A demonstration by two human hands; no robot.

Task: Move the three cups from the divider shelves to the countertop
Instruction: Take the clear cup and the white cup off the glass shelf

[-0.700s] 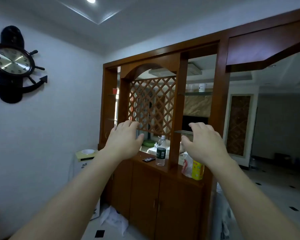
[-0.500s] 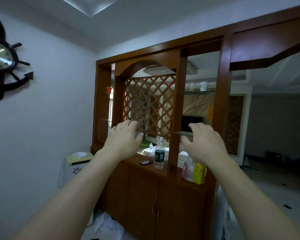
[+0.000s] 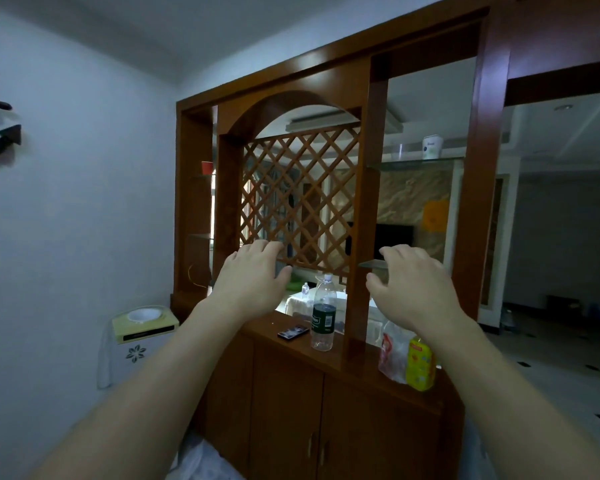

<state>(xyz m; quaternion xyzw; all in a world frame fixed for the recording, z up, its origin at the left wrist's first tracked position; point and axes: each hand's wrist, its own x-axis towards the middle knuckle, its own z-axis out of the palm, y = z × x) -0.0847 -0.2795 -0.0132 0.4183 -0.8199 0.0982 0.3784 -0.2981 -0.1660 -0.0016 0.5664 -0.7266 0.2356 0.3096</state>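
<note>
A wooden room divider fills the middle of the head view. A red cup (image 3: 207, 167) stands on a glass shelf in its narrow left bay. On the upper glass shelf (image 3: 413, 164) of the right bay stand a clear cup (image 3: 400, 152) and a white cup (image 3: 432, 146). The wooden countertop (image 3: 357, 353) runs below. My left hand (image 3: 252, 280) and my right hand (image 3: 413, 287) hover in front of the divider, well below the cups, fingers spread and holding nothing.
On the countertop stand a water bottle (image 3: 323, 313), a dark phone (image 3: 293, 332) and a yellow pack in a plastic bag (image 3: 407, 356). A lattice panel (image 3: 300, 199) fills the centre arch. A water dispenser (image 3: 142, 325) stands at the left wall. Cabinet doors are shut below.
The view has swung right and closer to the divider; the wall clock has slid almost out at the left. Both hands stay raised, open, slightly further apart.
</note>
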